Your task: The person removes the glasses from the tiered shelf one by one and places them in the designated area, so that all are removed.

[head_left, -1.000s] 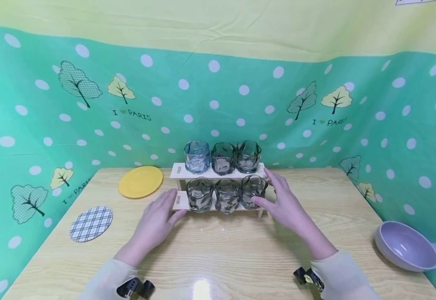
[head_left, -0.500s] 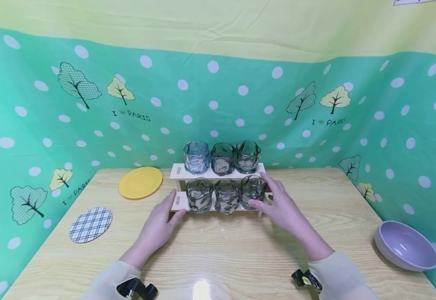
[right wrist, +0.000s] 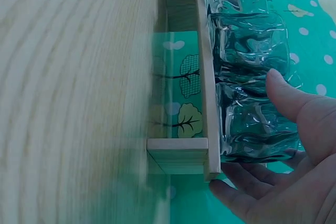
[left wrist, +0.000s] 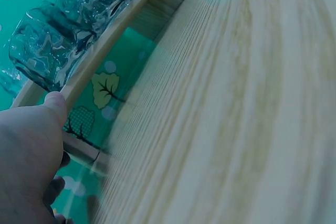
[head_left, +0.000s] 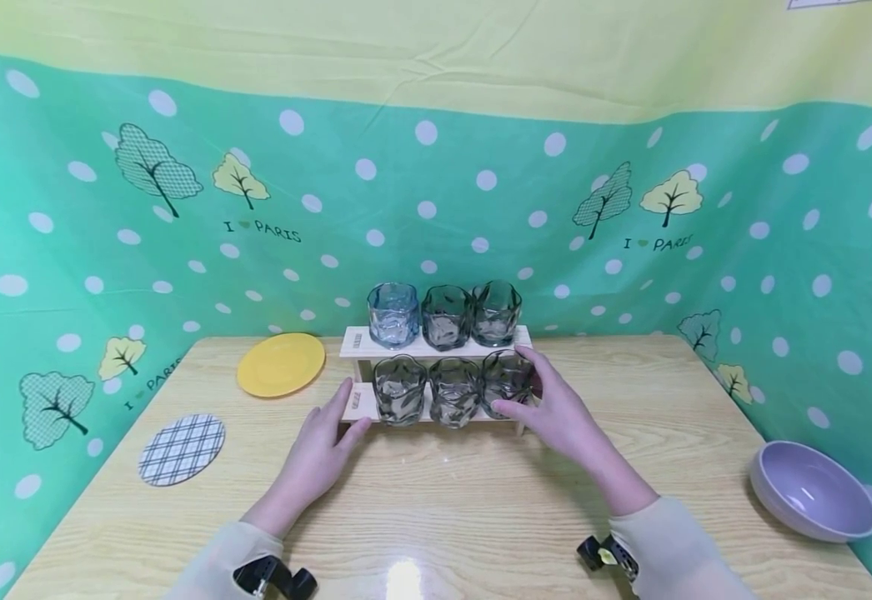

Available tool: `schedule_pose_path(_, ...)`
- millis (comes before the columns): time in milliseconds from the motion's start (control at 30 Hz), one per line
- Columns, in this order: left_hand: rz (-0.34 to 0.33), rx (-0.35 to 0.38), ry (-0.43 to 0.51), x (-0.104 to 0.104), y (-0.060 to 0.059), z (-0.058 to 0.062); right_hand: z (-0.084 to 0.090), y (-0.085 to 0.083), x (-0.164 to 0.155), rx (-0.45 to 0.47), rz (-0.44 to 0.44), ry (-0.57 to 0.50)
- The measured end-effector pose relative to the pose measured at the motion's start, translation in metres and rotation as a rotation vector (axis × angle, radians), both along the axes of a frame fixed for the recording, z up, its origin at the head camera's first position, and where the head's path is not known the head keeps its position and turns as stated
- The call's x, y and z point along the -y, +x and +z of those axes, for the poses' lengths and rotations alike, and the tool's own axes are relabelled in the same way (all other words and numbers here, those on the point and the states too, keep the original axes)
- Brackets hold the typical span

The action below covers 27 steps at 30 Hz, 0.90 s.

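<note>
At the back middle of the table (head_left: 481,508), the right hand (head_left: 559,417) curls around the lower-right glass (head_left: 506,385) on the 2-tier wooden rack (head_left: 436,343); the left hand (head_left: 316,454) rests with straight fingers against the rack's left end. Glass looks slippery, breakable, fairly heavy; grip its sides. Since 1 second ago, the right hand has closed in.

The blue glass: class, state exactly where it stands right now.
In the head view, the blue glass stands at the left end of the wooden rack's upper shelf, beside two grey glasses, with the yellow plate to its left.
</note>
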<state>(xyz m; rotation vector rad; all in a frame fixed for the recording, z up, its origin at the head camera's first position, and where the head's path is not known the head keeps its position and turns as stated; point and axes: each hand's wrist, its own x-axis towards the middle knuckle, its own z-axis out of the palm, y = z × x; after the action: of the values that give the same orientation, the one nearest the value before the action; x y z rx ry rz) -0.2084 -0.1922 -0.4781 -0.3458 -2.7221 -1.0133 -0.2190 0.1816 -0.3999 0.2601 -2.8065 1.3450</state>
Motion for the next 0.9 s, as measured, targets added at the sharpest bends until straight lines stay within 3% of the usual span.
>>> schedule_pose_path(267,0.006,-0.003,0.014,0.0003,0.0004,-0.0012,-0.0014,-0.0009,0.0031,0.002,-0.024,-0.045)
schedule_pose_path(700,0.006,-0.005,0.012,-0.0007,0.0002,0.0002,-0.0017,-0.0005,0.0006,-0.026,-0.061,0.015)
schedule_pose_path(900,0.005,-0.006,0.008,-0.0004,0.0004,-0.0001,-0.0011,0.0000,-0.0006,-0.025,-0.052,-0.009)
